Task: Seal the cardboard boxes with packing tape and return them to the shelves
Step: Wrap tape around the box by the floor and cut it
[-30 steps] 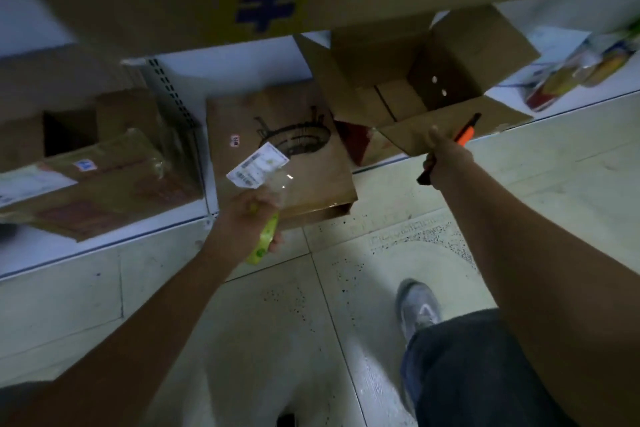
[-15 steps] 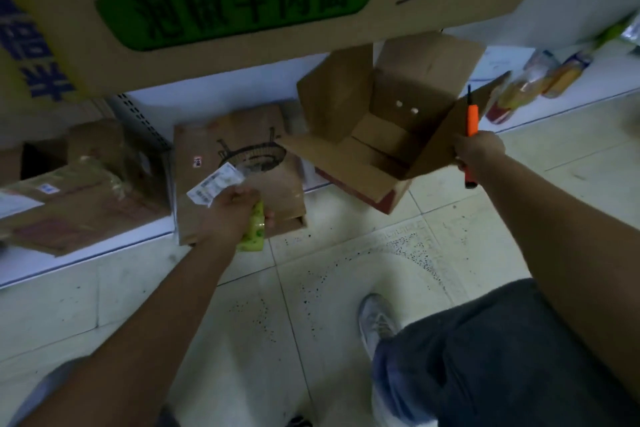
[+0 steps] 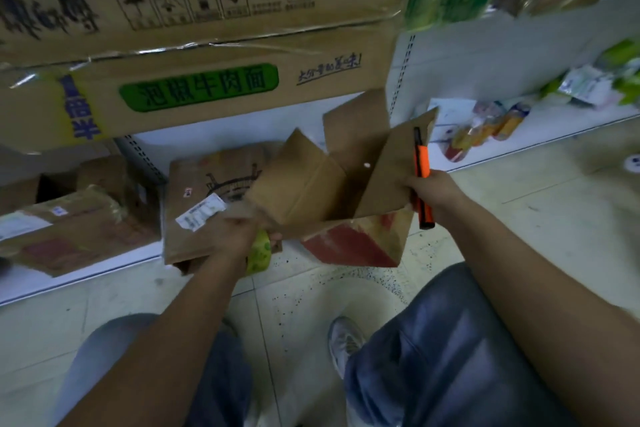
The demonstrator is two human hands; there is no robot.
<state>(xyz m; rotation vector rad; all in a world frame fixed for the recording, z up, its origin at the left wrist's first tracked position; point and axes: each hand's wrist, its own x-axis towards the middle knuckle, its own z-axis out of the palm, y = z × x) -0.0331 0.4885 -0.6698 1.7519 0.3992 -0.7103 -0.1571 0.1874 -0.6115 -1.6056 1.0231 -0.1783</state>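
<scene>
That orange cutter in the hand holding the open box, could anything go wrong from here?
Possibly. The right hand grips both the orange cutter and a flap of the open box, so the tool could slip or nick the cardboard; whether its blade is out cannot be told. The left hand also holds a green tape roll while touching the box, so neither hand has a full grip and the tilted box may drop.
</scene>
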